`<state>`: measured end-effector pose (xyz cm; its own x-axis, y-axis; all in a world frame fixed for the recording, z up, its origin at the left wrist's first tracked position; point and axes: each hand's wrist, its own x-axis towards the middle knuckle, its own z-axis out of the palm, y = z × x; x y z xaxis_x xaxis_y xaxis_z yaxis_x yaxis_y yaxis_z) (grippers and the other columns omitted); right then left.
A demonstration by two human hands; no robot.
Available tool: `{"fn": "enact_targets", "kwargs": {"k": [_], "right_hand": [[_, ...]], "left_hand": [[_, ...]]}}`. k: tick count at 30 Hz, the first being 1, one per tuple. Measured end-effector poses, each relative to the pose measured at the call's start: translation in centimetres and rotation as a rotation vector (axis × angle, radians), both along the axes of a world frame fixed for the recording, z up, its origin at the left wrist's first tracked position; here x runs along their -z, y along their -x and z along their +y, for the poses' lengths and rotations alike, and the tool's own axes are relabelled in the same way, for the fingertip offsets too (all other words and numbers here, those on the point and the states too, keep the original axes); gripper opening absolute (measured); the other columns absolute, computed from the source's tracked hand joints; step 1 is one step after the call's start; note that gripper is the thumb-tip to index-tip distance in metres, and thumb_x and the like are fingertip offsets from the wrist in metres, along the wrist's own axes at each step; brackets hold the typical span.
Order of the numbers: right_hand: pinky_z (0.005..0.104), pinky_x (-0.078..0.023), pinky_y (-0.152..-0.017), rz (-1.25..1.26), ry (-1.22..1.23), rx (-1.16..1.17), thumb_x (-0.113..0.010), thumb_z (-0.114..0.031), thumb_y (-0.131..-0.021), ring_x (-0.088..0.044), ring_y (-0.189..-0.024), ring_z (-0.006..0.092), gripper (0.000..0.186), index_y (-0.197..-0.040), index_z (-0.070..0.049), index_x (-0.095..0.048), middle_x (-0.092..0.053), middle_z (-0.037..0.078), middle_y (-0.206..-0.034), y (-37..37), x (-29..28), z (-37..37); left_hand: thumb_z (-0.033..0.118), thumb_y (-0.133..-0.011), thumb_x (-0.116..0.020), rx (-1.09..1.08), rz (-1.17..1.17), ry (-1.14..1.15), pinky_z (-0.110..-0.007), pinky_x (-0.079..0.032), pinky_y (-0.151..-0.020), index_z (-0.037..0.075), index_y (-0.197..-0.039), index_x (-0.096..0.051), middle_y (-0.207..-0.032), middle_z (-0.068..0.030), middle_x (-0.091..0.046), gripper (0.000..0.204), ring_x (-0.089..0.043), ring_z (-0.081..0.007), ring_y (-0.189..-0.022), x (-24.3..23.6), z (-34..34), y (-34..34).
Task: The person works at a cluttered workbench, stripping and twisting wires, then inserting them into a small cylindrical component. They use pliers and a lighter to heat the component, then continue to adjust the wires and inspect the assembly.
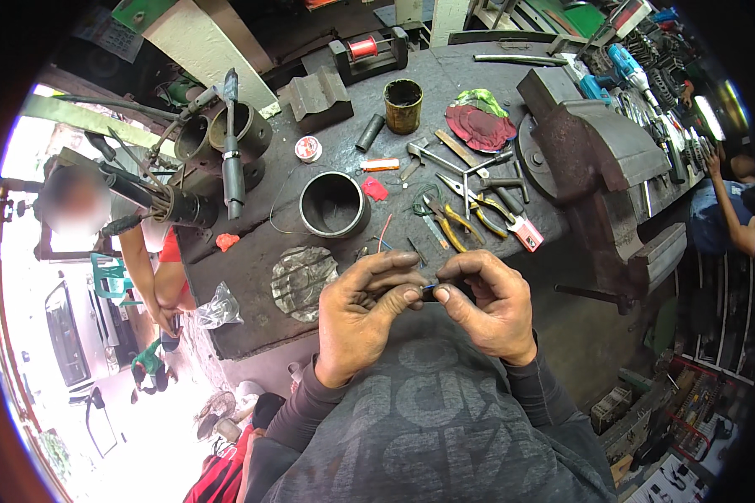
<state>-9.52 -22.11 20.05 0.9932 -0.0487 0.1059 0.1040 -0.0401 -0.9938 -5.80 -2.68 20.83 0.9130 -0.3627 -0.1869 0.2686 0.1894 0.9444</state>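
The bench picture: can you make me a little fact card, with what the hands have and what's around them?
Left hand: pinching a thin blue piece
Right hand: pinching the same piece from the other side
Just beyond: two pliers with yellow handles
Farther left: open dark cylinder
Right side: big vise
Far side: red cloth
Surface: dark bench

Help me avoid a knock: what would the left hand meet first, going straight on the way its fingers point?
Most likely the bare right hand, facing it across the thin blue piece between the two; exact depth is unclear.
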Motion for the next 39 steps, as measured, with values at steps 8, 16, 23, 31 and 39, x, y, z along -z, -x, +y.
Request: {"fn": "enact_targets", "kwargs": {"k": [8,16,23,31,39], "right_hand": [[0.0313,-0.052,-0.081,0.214,0.351,0.297,-0.072,-0.006,-0.094,-0.065,-0.086,0.0185,0.015,-0.106,0.001,-0.067,-0.068,0.008,-0.097,-1.9,10.2,-3.9],[0.0525,-0.041,-0.102,-0.061,1.295,0.305,-0.083,-0.028,-0.082,-0.055,-0.121,0.0352,0.035,-0.104,-0.007,-0.065,-0.057,0.017,-0.135,-3.3,16.6,-3.7],[0.0505,-0.046,-0.096,0.074,1.490,0.038,-0.084,-0.034,-0.081,-0.057,-0.120,0.0337,0.042,-0.106,-0.005,-0.067,-0.057,0.016,-0.133,-5.7,17.5,-4.0],[0.0513,-0.048,-0.083,0.284,0.725,0.334,-0.071,-0.026,-0.086,-0.061,-0.102,0.0423,0.034,-0.099,0.005,-0.064,-0.061,0.024,-0.109,-5.5,15.7,-5.4],[0.0440,-0.053,-0.076,-0.017,0.613,0.030,-0.082,-0.010,-0.081,-0.064,-0.088,0.0387,0.027,-0.101,-0.001,-0.068,-0.062,0.017,-0.097,2.6,6.4,-1.7]], "left_hand": [[-0.007,-0.097,-0.068,-0.098,0.061,-0.064,-0.032,-0.064,-0.086,-0.007,-0.131,-0.061,-0.111,-0.0175,-0.074,0.034,-0.073,-0.0188,-0.099,1.9,0.8,-0.3],[-0.006,-0.097,-0.069,-0.166,0.027,-0.064,-0.035,-0.066,-0.083,-0.010,-0.131,-0.058,-0.107,-0.0202,-0.075,0.036,-0.074,-0.0212,-0.091,2.6,2.0,-0.4],[-0.005,-0.097,-0.069,-0.184,-0.032,-0.007,-0.034,-0.066,-0.083,-0.010,-0.132,-0.059,-0.107,-0.0204,-0.075,0.037,-0.074,-0.0210,-0.093,1.4,1.9,0.0],[-0.005,-0.098,-0.069,-0.230,-0.091,0.002,-0.033,-0.066,-0.084,-0.008,-0.133,-0.060,-0.111,-0.0215,-0.075,0.037,-0.074,-0.0211,-0.099,-0.3,1.9,0.2],[-0.006,-0.098,-0.067,-0.249,-0.123,-0.036,-0.033,-0.066,-0.085,-0.008,-0.134,-0.059,-0.114,-0.0213,-0.074,0.036,-0.074,-0.0226,-0.103,-0.9,1.5,-1.2]]}}
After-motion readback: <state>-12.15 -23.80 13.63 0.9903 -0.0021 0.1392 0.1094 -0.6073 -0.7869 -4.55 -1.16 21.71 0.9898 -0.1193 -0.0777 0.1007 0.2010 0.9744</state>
